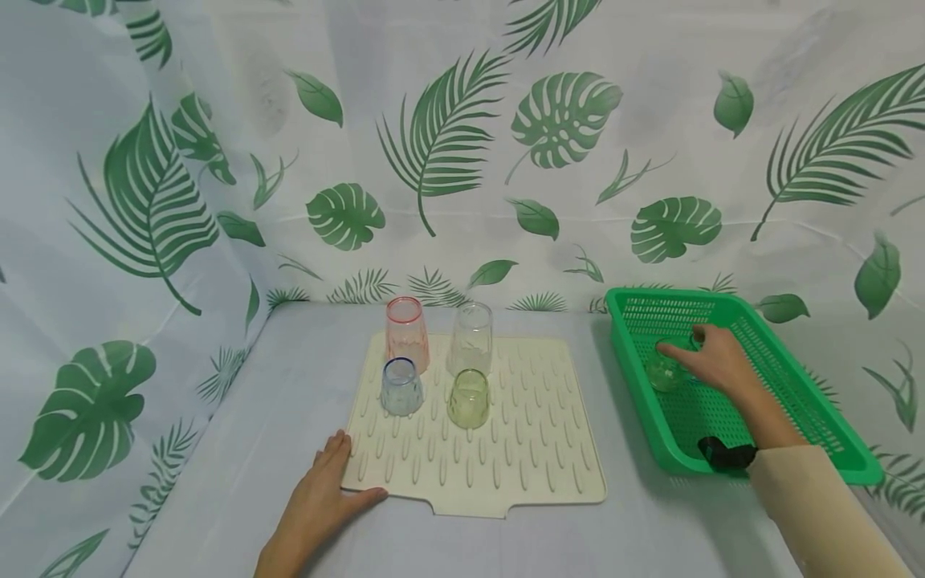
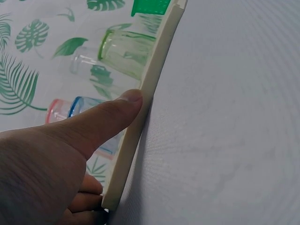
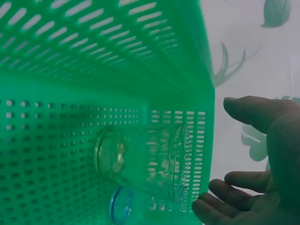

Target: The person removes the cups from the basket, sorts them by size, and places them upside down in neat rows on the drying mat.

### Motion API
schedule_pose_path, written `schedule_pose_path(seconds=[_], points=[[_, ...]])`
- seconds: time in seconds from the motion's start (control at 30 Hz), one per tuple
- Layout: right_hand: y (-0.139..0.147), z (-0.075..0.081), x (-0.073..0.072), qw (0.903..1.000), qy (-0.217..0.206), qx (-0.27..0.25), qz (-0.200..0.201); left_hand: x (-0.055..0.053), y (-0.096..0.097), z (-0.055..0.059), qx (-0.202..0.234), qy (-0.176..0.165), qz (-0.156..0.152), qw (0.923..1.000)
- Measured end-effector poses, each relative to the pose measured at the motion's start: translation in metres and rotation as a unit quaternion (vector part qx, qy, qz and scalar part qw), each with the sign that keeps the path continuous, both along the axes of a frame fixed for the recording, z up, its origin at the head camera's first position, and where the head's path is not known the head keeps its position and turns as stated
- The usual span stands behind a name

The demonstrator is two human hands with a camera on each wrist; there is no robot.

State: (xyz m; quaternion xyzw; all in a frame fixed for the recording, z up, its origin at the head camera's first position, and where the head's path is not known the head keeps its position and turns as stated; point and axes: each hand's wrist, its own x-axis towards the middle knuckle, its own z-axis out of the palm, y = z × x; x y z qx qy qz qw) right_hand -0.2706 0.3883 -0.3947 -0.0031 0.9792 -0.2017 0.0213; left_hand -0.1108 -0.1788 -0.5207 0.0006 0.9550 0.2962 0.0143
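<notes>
Below right fingers (image 3: 233, 194), glass (image 3: 140, 159), seemingly apart

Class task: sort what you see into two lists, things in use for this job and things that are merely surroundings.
In use:
- ribbed mat
- red-rimmed glass
- blue-rimmed glass
- tall clear glass
- yellow-green glass
- green basket
- glass inside the basket

Merely surroundings:
- leaf-print backdrop
- pale tabletop
</notes>
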Motion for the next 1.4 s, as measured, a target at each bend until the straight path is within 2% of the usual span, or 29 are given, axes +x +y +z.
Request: schedule_pose_path(seconds=[0.27, 0.67, 1.0, 1.17, 1.4], points=[[0.012, -0.009, -0.011, 0.9965, -0.055, 0.059, 0.02, 0.001, -0.001, 0.001, 0.0, 0.001, -0.002, 1.0], [0.008, -0.02, -0.017, 0.9971, -0.057, 0.05, 0.004, 0.002, 0.0, -0.001, 0.001, -0.023, 0.007, 0.9997], [0.007, -0.026, -0.02, 0.9936, -0.094, 0.059, 0.019, 0.0, -0.001, -0.003, 0.002, -0.012, 0.002, 0.9999], [0.008, -0.026, -0.02, 0.9942, -0.093, 0.052, 0.013, 0.0, 0.0, -0.003, 0.004, -0.016, 0.005, 0.9999], [0.005, -0.014, -0.018, 0.9983, -0.055, 0.016, -0.002, -0.001, -0.001, -0.002, 0.004, -0.019, 0.011, 0.9997]])
